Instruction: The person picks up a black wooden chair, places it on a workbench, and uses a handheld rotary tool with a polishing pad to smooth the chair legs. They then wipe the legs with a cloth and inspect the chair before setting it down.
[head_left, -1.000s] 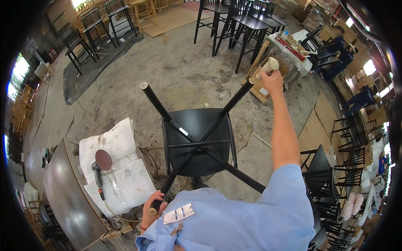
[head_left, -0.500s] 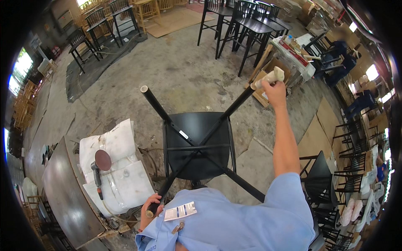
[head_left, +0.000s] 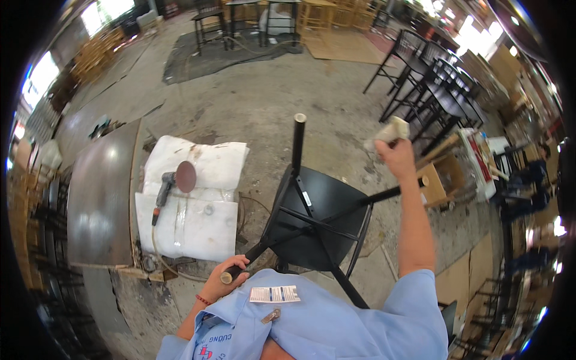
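An upturned black chair (head_left: pixel 333 201) is in front of me, its legs splayed outward with pale bare ends. My left hand (head_left: pixel 211 288) is closed round the near-left leg (head_left: pixel 257 251), close to its tip. Out to the far right, my right hand (head_left: pixel 398 158) grips a folded cream-coloured sheet (head_left: pixel 393 128); its material is unclear. This hand is raised beside the far-right leg (head_left: pixel 387 194), and the sheet is apart from that leg's end.
A disc sander (head_left: pixel 163 191) lies on a white padded bundle (head_left: pixel 213 225) at left, beside a dark tabletop panel (head_left: pixel 103 198). Black high chairs (head_left: pixel 429 78) stand at far right, near an open cardboard box (head_left: pixel 441 178). People (head_left: pixel 528 180) work further right. A hose trails across the floor.
The cream sheet in my right hand has come off the far-right leg's end. The chair has turned clockwise in view, and the whole scene has shifted right. My left hand keeps its hold.
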Tool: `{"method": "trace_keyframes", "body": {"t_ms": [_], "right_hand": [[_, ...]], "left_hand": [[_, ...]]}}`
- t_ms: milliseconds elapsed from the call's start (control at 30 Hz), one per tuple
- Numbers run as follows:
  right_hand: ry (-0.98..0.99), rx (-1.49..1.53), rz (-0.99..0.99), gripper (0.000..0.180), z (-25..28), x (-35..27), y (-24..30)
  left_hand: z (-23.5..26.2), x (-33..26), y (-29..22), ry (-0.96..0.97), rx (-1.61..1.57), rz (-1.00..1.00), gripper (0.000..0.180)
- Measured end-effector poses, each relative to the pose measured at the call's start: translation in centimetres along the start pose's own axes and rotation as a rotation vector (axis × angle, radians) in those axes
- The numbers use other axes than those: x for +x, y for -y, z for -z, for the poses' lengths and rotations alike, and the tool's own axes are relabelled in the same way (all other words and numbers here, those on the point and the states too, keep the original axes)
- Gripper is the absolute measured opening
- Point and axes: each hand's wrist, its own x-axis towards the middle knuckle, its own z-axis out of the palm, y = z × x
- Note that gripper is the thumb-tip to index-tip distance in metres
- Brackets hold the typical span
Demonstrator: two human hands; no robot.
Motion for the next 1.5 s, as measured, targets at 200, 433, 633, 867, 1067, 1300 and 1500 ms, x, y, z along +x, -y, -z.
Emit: {"method": "trace_keyframes", "body": {"t_ms": [200, 433, 633, 867, 1067, 1300, 1500], "right_hand": [[0.084, 0.130, 0.322, 0.028, -13.7, 4.6, 9.8], [0.005, -0.067, 0.312, 0.042, -14.0, 8.9, 9.6], [0.083, -0.183, 0.269, 0.047, -14.8, 8.4, 10.7], [0.107, -0.248, 0.302, 0.049, -14.9, 9.0, 12.2], [0.009, -0.330, 0.275, 0.046, -14.1, 9.1, 13.5], [0.313, 0.034, 0.826, 0.041, -24.4, -4.8, 17.2], [0.615, -0.152, 1.031, 0.043, -30.0, -14.9, 19.9]], "left_hand": [[-0.3, -1.0, 0.3, -0.077, -0.011, 0.023, 0.023], [-1.0, -0.9, 0.6, -0.129, -0.056, 0.019, 0.022], [-1.3, -1.2, 0.3, -0.182, -0.118, 0.086, 0.021], [-1.7, -1.3, 0.7, -0.187, -0.116, 0.064, 0.023], [-1.5, -1.9, -0.7, -0.220, 0.011, 0.176, 0.031], [3.6, 0.2, 0.5, -0.368, -0.141, 0.103, 0.039], [7.6, 2.8, -3.6, -0.278, -1.074, 0.210, 0.057]]}}
